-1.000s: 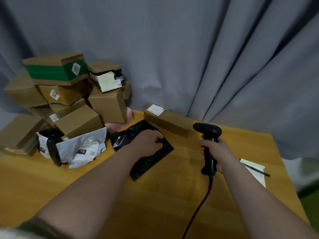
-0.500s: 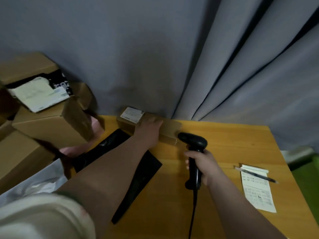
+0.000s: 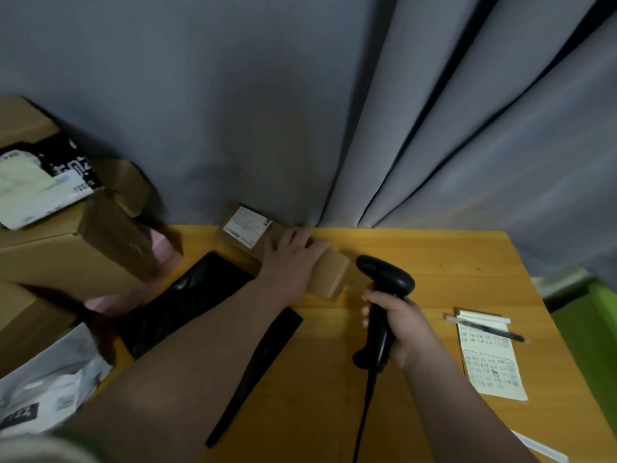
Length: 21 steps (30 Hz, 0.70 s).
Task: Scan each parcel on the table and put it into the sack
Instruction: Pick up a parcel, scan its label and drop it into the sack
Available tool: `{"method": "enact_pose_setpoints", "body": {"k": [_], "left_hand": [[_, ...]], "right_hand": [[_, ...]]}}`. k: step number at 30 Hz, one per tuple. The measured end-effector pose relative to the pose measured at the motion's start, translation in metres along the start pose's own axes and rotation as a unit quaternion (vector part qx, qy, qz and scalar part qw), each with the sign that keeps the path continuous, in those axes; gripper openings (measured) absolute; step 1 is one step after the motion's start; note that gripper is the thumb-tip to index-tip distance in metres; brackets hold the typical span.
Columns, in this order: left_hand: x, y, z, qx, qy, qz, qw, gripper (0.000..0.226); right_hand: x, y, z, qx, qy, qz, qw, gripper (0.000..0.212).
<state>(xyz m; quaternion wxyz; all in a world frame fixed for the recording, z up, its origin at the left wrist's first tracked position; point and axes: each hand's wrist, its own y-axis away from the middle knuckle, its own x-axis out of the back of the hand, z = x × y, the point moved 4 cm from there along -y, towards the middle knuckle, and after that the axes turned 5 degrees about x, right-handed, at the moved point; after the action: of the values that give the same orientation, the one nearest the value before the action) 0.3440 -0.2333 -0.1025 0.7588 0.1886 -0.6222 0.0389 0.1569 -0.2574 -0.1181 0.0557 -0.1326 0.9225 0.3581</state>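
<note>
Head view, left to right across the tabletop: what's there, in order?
Stacked cardboard boxes → black bag → long parcel under the left hand → scanner in the right hand → paper sheet.

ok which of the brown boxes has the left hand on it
The long box with the white label, alone by the curtain, under the left hand; the other boxes are stacked far left.
</note>
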Motion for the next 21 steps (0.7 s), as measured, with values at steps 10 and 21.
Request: {"method": "enact_pose_setpoints", "body": {"k": [10,21], "left_hand": [[0.017,0.141,0.03,-0.018,0.191,0.189,0.963,0.072],[0.039,0.258,0.04,0.025,0.607,0.0,0.795,0.079]], "right_hand": [[-0.002,0.071,0.0,-0.064,-0.066,-0.147,0.985,0.041],[0.011,0.137,0.02,-0.035,-0.037,-0.256,0.965,0.07]]}}
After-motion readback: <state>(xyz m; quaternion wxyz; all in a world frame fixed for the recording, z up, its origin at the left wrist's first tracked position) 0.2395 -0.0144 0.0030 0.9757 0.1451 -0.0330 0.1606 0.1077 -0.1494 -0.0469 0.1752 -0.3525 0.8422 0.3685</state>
